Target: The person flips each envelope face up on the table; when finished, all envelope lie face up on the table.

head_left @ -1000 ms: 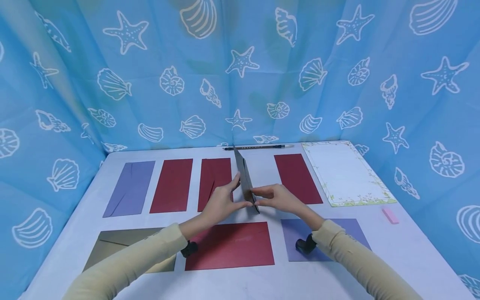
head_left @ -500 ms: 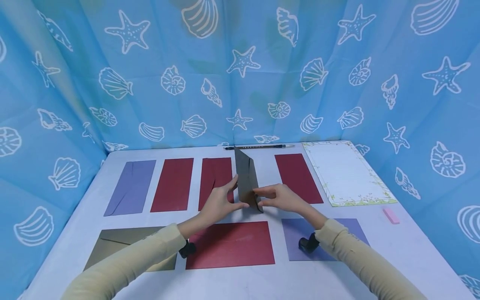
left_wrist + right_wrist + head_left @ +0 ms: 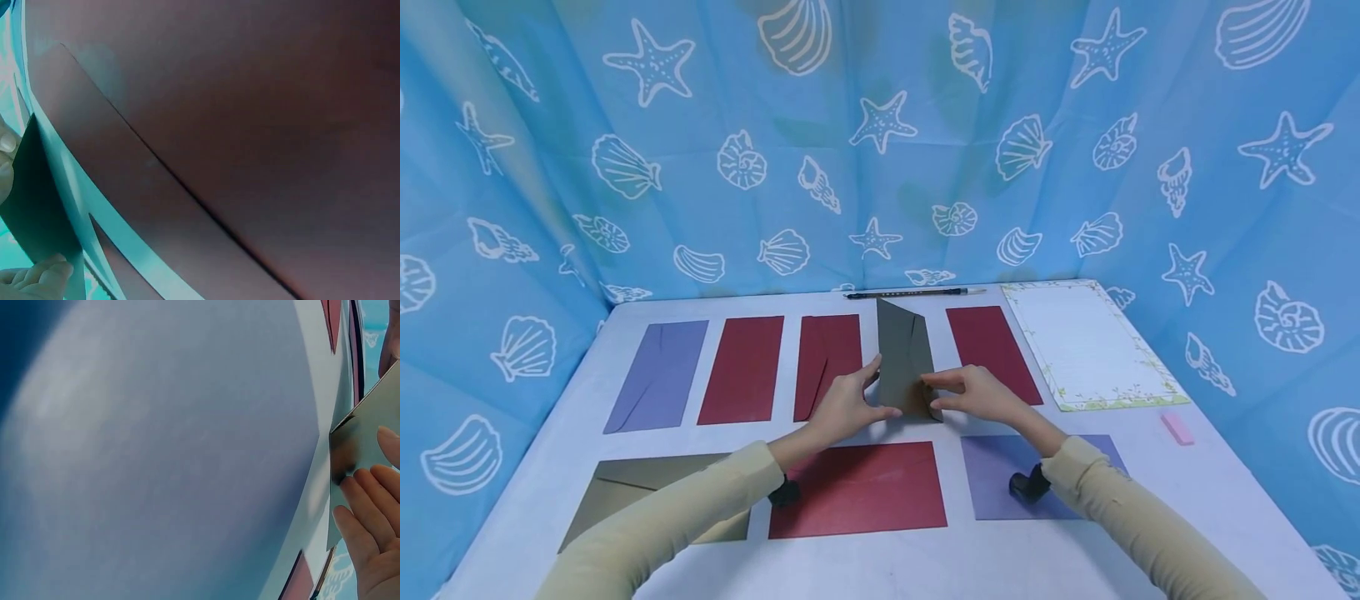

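Note:
A dark gold envelope (image 3: 901,367) stands tilted above the middle of the table, its flap seam facing me. My left hand (image 3: 847,406) holds it along the left edge, thumb near the bottom corner and fingers higher up. My right hand (image 3: 977,393) pinches the lower right edge between thumb and fingers. The same envelope (image 3: 369,425) shows at the right side of the right wrist view, with part of my right hand (image 3: 378,519) beside it. In the left wrist view the envelope (image 3: 40,187) appears dark at the left edge.
Flat in the back row lie a purple envelope (image 3: 658,375) and red envelopes (image 3: 741,371), (image 3: 829,358), (image 3: 994,354). In front are a gold envelope (image 3: 632,487), a red one (image 3: 880,487) and a purple one (image 3: 992,462). A brush (image 3: 910,292), bordered paper (image 3: 1090,342) and pink eraser (image 3: 1177,428) lie behind and right.
The gold envelope has turned from nearly edge-on to show its broad seamed face and has leaned down to the right. My right hand has shifted slightly right with it; both hands keep their hold.

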`<state>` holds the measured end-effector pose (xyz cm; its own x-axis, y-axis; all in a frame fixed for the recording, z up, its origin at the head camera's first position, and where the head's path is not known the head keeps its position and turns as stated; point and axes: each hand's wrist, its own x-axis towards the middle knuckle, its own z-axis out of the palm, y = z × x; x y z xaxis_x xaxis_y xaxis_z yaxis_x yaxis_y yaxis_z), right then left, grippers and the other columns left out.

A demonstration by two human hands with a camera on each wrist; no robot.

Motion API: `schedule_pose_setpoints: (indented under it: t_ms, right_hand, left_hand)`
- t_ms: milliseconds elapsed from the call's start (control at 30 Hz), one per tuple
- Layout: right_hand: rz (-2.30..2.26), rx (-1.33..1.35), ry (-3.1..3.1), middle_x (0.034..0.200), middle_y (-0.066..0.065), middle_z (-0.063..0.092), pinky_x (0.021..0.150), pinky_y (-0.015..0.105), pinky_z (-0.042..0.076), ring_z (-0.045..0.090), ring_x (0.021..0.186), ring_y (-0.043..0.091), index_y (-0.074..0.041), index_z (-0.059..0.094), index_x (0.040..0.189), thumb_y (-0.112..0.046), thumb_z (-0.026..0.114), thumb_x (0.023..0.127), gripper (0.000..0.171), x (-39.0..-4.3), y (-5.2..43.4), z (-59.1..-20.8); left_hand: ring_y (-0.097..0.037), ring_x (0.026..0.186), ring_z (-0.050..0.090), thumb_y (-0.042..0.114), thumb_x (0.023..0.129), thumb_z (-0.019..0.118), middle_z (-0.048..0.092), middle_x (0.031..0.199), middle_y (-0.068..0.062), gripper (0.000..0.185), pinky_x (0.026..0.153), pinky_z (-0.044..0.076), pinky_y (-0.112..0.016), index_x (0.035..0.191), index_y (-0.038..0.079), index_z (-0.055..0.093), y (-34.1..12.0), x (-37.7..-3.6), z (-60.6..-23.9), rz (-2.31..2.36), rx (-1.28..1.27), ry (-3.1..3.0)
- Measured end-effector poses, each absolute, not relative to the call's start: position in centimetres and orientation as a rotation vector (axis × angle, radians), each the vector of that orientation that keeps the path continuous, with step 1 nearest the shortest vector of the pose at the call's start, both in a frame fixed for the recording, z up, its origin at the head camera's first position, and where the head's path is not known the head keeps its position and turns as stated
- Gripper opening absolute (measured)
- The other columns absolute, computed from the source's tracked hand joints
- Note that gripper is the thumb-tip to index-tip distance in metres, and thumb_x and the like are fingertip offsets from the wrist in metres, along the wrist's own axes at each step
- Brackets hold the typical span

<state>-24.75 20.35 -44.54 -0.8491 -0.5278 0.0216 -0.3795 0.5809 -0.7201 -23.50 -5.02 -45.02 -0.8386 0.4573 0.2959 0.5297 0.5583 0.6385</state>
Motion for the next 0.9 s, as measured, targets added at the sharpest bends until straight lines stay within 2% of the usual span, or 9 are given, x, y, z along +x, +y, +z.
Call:
schedule_pose_setpoints:
  t_ms: [67, 133, 200, 267, 367, 433, 500, 733, 900]
  right_hand:
    - [-1.125, -0.758, 2.619, 0.13, 0.015, 0.06, 0.094, 0.046, 0.048, 0.056, 0.12, 0.032, -0.002, 0.059, 0.132, -0.017, 0.072, 0.088, 0.047, -24.8, 20.6, -44.6]
    - [-1.128, -0.769, 2.623, 0.129, 0.016, 0.06, 0.094, 0.046, 0.048, 0.056, 0.119, 0.032, -0.002, 0.059, 0.131, -0.017, 0.071, 0.088, 0.047, -24.9, 20.9, -44.7]
    - [-1.127, -0.792, 2.631, 0.129, 0.016, 0.06, 0.093, 0.046, 0.049, 0.057, 0.119, 0.033, -0.002, 0.059, 0.131, -0.018, 0.072, 0.088, 0.047, -24.9, 21.1, -44.8]
    - [-1.113, -0.832, 2.653, 0.127, 0.017, 0.061, 0.091, 0.045, 0.05, 0.058, 0.117, 0.034, -0.001, 0.06, 0.129, -0.017, 0.072, 0.088, 0.046, -24.9, 21.3, -44.9]
    - [-1.099, -0.851, 2.667, 0.127, 0.018, 0.061, 0.091, 0.046, 0.05, 0.057, 0.117, 0.035, 0.001, 0.06, 0.129, -0.016, 0.072, 0.088, 0.046, -24.9, 21.5, -44.8]
    - [-1.083, -0.837, 2.674, 0.127, 0.018, 0.061, 0.091, 0.047, 0.049, 0.057, 0.117, 0.035, 0.001, 0.06, 0.129, -0.014, 0.072, 0.087, 0.046, -24.9, 21.7, -44.8]
    - [-1.076, -0.805, 2.668, 0.128, 0.017, 0.061, 0.093, 0.047, 0.048, 0.057, 0.118, 0.034, 0.0, 0.06, 0.129, -0.014, 0.073, 0.087, 0.046, -24.9, 21.9, -44.7]
    - [-1.04, -0.812, 2.674, 0.129, 0.018, 0.06, 0.094, 0.048, 0.048, 0.056, 0.119, 0.034, 0.002, 0.059, 0.13, -0.013, 0.072, 0.087, 0.047, -25.0, 22.2, -44.9]
    - [-1.049, -0.805, 2.67, 0.129, 0.017, 0.06, 0.094, 0.047, 0.048, 0.056, 0.12, 0.033, 0.001, 0.058, 0.131, -0.013, 0.072, 0.087, 0.048, -24.9, 22.3, -44.9]
  left_hand:
    - [-0.031, 0.113, 0.06, 0.026, 0.076, 0.084, 0.067, 0.107, -0.02, 0.085, 0.082, 0.055, -0.033, 0.142, -0.006, 0.04, -4.8, -23.6, -45.2, -1.163, -0.848, -2.701]
    - [-0.03, 0.111, 0.062, 0.026, 0.077, 0.083, 0.066, 0.087, -0.016, 0.083, 0.073, 0.055, -0.027, 0.141, -0.006, 0.042, -4.7, -23.6, -45.3, -1.17, -0.835, -2.721]
    - [-0.026, 0.098, 0.067, 0.027, 0.077, 0.083, 0.06, 0.073, -0.01, 0.082, 0.059, 0.05, -0.021, 0.141, -0.005, 0.043, -4.5, -23.7, -45.5, -1.177, -0.815, -2.747]
    - [-0.019, 0.076, 0.066, 0.027, 0.077, 0.083, 0.056, 0.068, -0.006, 0.082, 0.049, 0.041, -0.018, 0.141, -0.005, 0.043, -4.4, -23.7, -45.6, -1.175, -0.806, -2.765]
    - [-0.01, 0.05, 0.042, 0.028, 0.077, 0.083, 0.053, 0.061, -0.003, 0.083, 0.044, 0.032, -0.018, 0.141, -0.006, 0.043, -4.3, -23.9, -45.8, -1.154, -0.801, -2.798]
    - [-0.008, 0.048, 0.032, 0.028, 0.077, 0.083, 0.051, 0.058, -0.001, 0.082, 0.044, 0.031, -0.018, 0.141, -0.006, 0.043, -4.2, -23.9, -45.9, -1.126, -0.801, -2.826]
    - [-0.007, 0.048, 0.029, 0.029, 0.077, 0.083, 0.049, 0.056, 0.0, 0.082, 0.045, 0.031, -0.018, 0.14, -0.006, 0.044, -4.1, -24.0, -46.0, -1.094, -0.801, -2.854]
    - [-0.007, 0.052, 0.037, 0.026, 0.077, 0.083, 0.048, 0.057, 0.001, 0.08, 0.047, 0.035, -0.018, 0.14, -0.006, 0.044, -3.7, -24.1, -45.9, -1.033, -0.795, -2.901]
    - [-0.007, 0.047, 0.033, 0.027, 0.078, 0.083, 0.048, 0.054, 0.001, 0.081, 0.045, 0.033, -0.018, 0.14, -0.006, 0.043, -3.6, -24.1, -45.9, -1.021, -0.8, -2.913]
